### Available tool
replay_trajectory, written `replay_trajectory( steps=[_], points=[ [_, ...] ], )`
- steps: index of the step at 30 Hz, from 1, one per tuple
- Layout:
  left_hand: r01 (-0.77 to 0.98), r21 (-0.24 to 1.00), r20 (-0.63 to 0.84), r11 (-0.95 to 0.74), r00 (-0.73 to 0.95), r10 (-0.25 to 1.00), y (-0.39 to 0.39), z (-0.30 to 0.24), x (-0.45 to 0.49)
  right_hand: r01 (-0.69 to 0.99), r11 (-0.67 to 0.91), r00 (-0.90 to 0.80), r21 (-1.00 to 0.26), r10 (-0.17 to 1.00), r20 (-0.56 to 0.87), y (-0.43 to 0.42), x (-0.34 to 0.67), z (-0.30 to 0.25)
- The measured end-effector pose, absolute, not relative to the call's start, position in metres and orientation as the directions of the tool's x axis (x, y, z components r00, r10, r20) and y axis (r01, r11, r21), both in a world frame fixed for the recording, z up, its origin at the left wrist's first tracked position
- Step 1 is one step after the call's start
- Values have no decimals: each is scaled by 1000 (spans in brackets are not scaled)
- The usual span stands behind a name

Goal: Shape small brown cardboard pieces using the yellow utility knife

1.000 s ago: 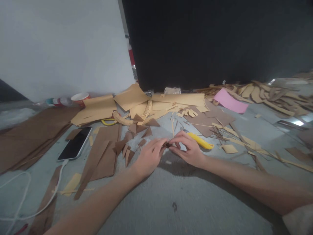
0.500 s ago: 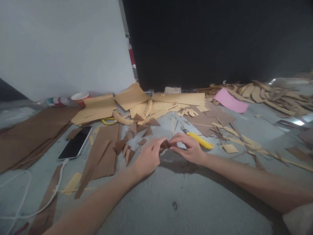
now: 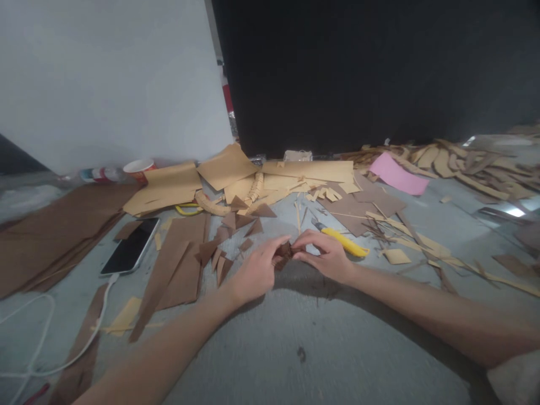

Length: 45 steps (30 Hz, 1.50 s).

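Observation:
Between my two hands is a small dark-brown piece (image 3: 283,257), folded or built up from what looks like card; its exact shape is partly covered by fingers. My left hand (image 3: 258,269) grips its left side, thumb and fingers closed on it. From the right, my right hand (image 3: 327,256) pinches its edge between thumb and forefinger. Just beyond the right hand lies a yellow utility knife (image 3: 343,241), its blade end pointing away to the left. Several brown triangular card pieces (image 3: 223,270) lie left of my left hand.
A phone (image 3: 130,247) on a white cable (image 3: 103,312) lies at left, near brown card sheets (image 3: 63,225). Tan sheets (image 3: 169,185) and a paper cup (image 3: 139,167) stand at the back. Pink paper (image 3: 399,174) and a heap of card strips (image 3: 459,166) lie at right.
My left hand has shifted very slightly, and more of the brown piece shows below the fingers. My right hand keeps its pinch in nearly the same place.

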<state>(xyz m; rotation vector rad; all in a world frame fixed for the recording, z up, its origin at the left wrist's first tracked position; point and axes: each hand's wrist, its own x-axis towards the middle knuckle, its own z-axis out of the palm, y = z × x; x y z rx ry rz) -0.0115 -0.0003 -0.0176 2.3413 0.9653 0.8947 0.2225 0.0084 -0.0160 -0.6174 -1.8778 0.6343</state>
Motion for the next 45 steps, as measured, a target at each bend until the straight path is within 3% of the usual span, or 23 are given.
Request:
replay_trajectory(
  steps=[22, 27, 34, 45],
  points=[
    [416, 645, 386, -641, 547, 743, -1, -10, -9, 165, 717, -347, -677, 685, 641, 9, 223, -17],
    [445, 640, 389, -627, 516, 763, -3, -8, -9, 224, 678, -280, -700, 733, 620, 9, 223, -18],
    [487, 614, 376, -620, 510, 774, -3, -9, -9, 241, 676, -315, -696, 733, 603, 9, 222, -12],
    [531, 616, 357, -582, 471, 807, -3, -10, -7, 194, 439, -152, -877, 897, 415, 10, 222, -16]
  ],
)
